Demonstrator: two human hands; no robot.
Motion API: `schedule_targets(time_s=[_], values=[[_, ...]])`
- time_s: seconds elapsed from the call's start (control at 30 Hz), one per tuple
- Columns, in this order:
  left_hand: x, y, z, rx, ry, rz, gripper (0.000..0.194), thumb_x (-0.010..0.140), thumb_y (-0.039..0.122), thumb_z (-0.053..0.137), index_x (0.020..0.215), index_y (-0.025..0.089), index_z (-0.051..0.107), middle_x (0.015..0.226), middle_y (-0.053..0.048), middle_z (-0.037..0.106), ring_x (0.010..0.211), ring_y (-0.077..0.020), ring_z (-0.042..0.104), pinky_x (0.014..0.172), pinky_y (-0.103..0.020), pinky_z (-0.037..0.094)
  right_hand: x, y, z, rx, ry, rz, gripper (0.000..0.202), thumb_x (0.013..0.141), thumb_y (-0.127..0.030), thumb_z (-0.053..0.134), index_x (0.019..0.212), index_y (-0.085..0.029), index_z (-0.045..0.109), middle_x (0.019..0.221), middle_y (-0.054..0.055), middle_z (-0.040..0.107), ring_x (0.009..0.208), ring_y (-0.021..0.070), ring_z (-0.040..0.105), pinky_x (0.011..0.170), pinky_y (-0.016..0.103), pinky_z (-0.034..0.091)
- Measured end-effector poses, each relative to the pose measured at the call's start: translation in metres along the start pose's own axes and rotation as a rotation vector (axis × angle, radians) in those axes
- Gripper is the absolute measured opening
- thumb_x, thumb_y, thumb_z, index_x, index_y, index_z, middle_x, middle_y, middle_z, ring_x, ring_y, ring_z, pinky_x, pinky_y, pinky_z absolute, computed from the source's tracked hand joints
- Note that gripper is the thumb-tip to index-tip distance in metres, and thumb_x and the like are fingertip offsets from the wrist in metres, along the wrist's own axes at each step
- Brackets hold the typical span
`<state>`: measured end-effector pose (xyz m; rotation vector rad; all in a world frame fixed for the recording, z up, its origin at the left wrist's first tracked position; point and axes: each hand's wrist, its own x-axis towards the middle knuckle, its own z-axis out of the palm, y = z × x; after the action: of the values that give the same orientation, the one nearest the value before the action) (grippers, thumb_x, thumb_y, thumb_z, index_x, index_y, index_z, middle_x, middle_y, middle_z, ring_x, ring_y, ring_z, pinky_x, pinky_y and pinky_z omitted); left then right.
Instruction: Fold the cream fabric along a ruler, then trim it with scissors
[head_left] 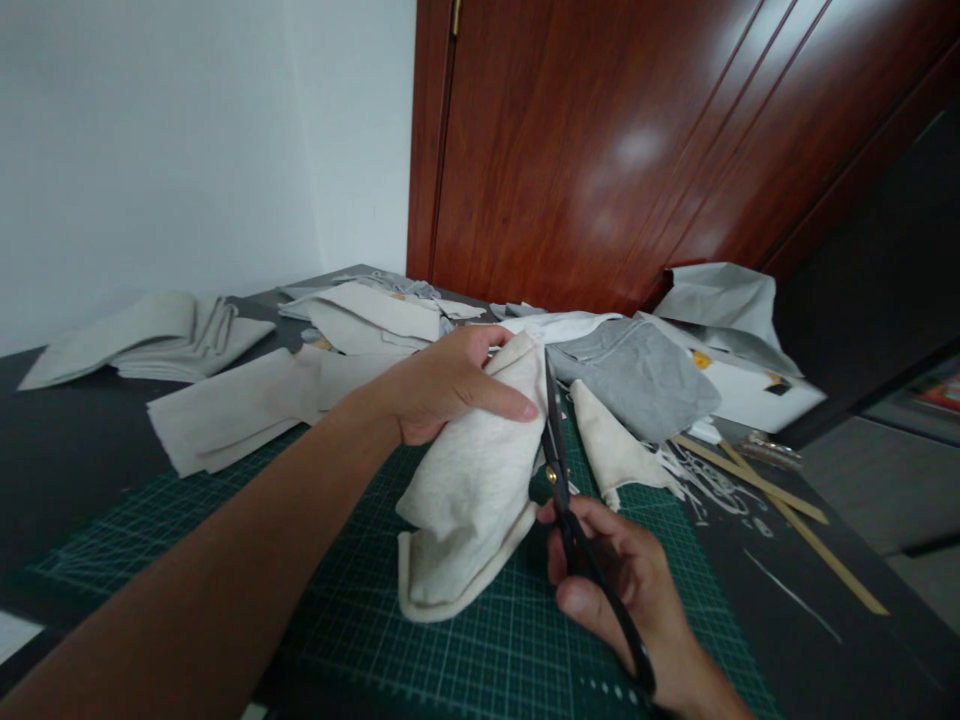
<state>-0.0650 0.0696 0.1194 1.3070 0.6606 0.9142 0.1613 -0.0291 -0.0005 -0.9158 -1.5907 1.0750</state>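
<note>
A cream piece of sewn fabric (480,480) hangs from my left hand (457,380), which pinches it near its top, thumb in front. Its lower part folds over and shows a thick, cord-like edge. My right hand (619,570) grips black scissors (561,480) with a gold-coloured pivot screw. Their blades point up along the right edge of the fabric, close to its upper corner. Whether the blades are touching the cloth I cannot tell. Below both hands lies a green cutting mat (360,620) with a grid. A second cream fabric piece (615,445) rests on the mat to the right.
Folded pale cloth (172,335) and flat fabric pieces (247,405) lie on the left. Grey fabric (637,375) sits behind the scissors. Thin white scraps (712,480) and wooden rulers (810,550) are at the right. A wall and reddish-brown wooden door (570,150) stand behind the dark table.
</note>
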Motion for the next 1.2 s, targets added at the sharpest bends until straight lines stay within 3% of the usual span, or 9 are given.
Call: schedule_targets(time_s=[0.37,0.77,1.07,1.2], values=[[0.001,0.000,-0.001,0.006,0.013,0.004,0.061,0.057,0.004,0.088,0.112,0.017,0.064,0.091,-0.004,0.074,0.076,-0.0221,0.072,0.076,-0.043,0.062,0.006,-0.017,0.001,-0.035,-0.011,-0.001,0.047,0.078,-0.054,0.092,0.108,-0.021,0.075,0.067,-0.003,0.061,0.057,0.0140,0.051,0.052,0.023,0.042],[0.001,0.000,-0.001,0.022,0.016,0.011,0.058,0.057,0.004,0.088,0.107,0.018,0.064,0.091,-0.004,0.074,0.076,-0.0221,0.073,0.077,-0.042,0.062,0.004,-0.016,0.000,-0.080,-0.005,0.014,0.047,0.080,-0.056,0.089,0.103,-0.019,0.073,0.065,-0.005,0.052,0.056,0.0131,0.042,0.050,0.025,0.034],[0.000,0.001,-0.001,-0.009,0.003,-0.003,0.060,0.059,0.003,0.087,0.111,0.020,0.062,0.093,-0.004,0.074,0.076,-0.0216,0.071,0.076,-0.042,0.060,-0.001,-0.005,-0.002,-0.073,-0.011,0.025,0.035,0.086,-0.047,0.086,0.105,-0.022,0.072,0.069,-0.006,0.050,0.057,0.0124,0.041,0.051,0.024,0.034],[0.000,0.000,0.001,-0.047,0.040,0.027,0.047,0.064,0.008,0.084,0.104,0.020,0.063,0.084,-0.001,0.070,0.073,-0.0195,0.068,0.075,-0.037,0.058,-0.004,-0.001,-0.002,-0.069,-0.004,0.051,0.035,0.088,-0.048,0.085,0.108,-0.023,0.072,0.070,-0.006,0.051,0.057,0.0123,0.044,0.050,0.024,0.037]])
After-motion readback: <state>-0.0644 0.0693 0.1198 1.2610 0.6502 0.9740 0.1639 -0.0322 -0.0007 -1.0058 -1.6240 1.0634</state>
